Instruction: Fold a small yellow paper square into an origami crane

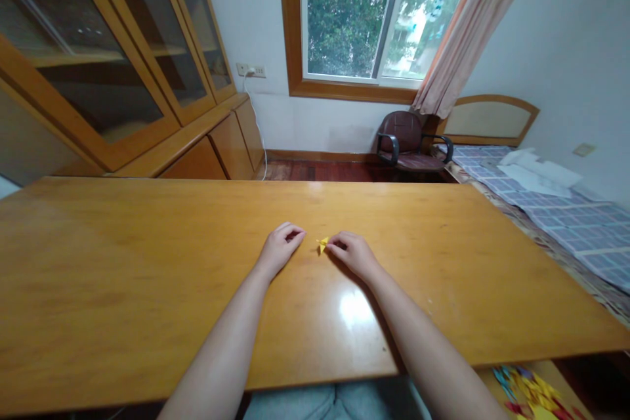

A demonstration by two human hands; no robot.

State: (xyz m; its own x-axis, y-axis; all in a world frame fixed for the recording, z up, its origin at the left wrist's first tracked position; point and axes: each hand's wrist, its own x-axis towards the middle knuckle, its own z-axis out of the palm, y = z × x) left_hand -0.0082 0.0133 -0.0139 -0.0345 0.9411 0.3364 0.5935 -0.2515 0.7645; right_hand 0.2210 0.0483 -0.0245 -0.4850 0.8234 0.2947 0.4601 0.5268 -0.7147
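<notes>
A small yellow folded-paper piece (pixel 322 245), shaped like an origami crane with pointed tips, is at the middle of the wooden table (pixel 147 275). My right hand (pixel 352 252) pinches its right side between thumb and fingers, just over the tabletop. To the left of it, a short gap away, my left hand (pixel 283 248) rests on its side on the table. The thumb and fingertips of that hand are brought together, with nothing visible between them.
Colourful folded-paper pieces (pixel 536 394) lie in an open drawer under the table's right front edge. Beyond the table stand a glass-doored cabinet (pixel 147 46), a dark red armchair (pixel 403 138) and a bed (pixel 541 190) with papers on it.
</notes>
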